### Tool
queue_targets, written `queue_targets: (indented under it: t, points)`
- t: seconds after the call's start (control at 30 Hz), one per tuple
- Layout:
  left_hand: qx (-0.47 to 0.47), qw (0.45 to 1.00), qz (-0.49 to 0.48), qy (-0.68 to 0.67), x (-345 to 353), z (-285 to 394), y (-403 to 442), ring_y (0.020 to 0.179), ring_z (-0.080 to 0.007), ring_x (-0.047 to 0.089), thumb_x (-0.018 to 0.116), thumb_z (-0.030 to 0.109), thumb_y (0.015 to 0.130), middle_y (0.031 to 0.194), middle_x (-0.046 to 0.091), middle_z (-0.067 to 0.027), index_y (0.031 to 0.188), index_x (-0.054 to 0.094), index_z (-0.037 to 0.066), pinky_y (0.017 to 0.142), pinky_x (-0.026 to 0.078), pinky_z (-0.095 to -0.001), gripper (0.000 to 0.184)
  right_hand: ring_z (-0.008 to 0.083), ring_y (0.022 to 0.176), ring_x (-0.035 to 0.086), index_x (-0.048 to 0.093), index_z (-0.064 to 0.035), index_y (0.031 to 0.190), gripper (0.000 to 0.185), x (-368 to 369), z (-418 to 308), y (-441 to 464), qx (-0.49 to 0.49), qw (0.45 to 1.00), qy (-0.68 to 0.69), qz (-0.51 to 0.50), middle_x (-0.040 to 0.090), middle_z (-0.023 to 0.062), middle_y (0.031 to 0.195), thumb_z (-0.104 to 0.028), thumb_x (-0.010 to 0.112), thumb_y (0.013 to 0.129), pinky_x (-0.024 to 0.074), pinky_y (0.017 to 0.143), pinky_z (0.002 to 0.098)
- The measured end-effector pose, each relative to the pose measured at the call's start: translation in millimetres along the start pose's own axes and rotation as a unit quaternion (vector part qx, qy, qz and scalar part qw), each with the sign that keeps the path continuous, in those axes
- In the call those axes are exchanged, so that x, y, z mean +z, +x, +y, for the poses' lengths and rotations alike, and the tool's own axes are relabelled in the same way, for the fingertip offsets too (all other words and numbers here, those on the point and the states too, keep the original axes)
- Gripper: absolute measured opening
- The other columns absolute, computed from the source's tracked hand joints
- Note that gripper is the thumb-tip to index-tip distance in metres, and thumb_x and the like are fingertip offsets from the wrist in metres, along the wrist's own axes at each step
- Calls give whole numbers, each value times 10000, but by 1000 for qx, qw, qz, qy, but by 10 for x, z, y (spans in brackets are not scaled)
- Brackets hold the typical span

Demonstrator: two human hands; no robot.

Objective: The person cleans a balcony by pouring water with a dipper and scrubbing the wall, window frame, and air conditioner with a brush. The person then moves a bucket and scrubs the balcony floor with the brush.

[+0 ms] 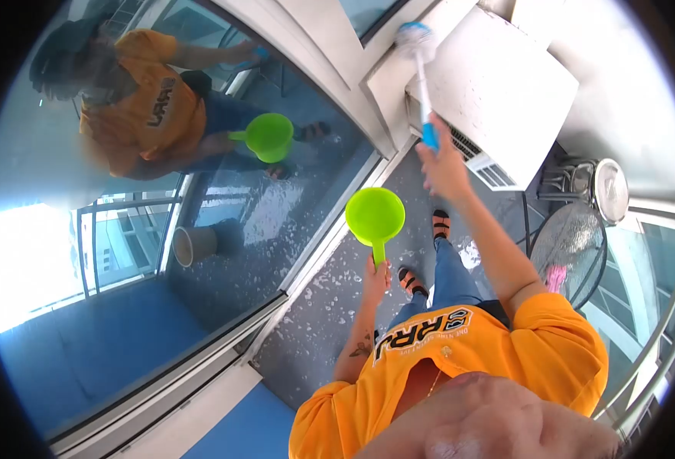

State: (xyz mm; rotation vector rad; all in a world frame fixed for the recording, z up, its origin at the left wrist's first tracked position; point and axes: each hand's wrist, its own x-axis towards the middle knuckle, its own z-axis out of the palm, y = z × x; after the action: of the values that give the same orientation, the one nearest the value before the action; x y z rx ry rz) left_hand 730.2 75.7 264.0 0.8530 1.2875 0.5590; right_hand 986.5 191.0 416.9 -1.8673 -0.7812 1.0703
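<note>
My left hand (378, 280) is closed around the handle of a bright green dipper (375, 215), held low over the wet floor with its round bowl facing up. I cannot make out whether it holds water. My right hand (446, 164) reaches forward, its fingers wrapped round the blue grip of a long-handled scrub brush (423, 84). The brush's round blue-and-white head is at the white wall and frame, next to the top of a white air conditioner unit (498, 88). Whether the bristles touch the surface is unclear.
At the left, a large glass door (222, 229) mirrors the person. The grey floor (318, 333) is wet with foam spots. To the right stand a round mesh-topped table (570, 249) with a pink item (556, 278), a folded metal stool (609, 190) and a railing (647, 371).
</note>
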Motion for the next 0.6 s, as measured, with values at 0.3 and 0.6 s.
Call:
queue_targets:
  t: [0.3, 0.6]
  points:
    - [0, 998, -30, 56, -235, 345, -474, 455, -69, 402, 400, 94, 854, 650, 439, -16, 939, 413, 51, 369, 331, -219, 97, 420, 676, 580, 292, -257, 1311, 549, 742, 1434, -584, -124, 968, -217, -7, 595, 224, 730, -179, 538, 826, 461, 606, 490]
    - [-1, 997, -79, 1, 130, 1026, -203, 503, -104, 431, 420, 104, 812, 839, 478, -57, 1023, 410, 31, 406, 376, -255, 223, 379, 635, 605, 409, -222, 1243, 465, -270, 2349, -520, 1, 978, -209, 4, 602, 203, 716, -214, 554, 802, 482, 584, 457]
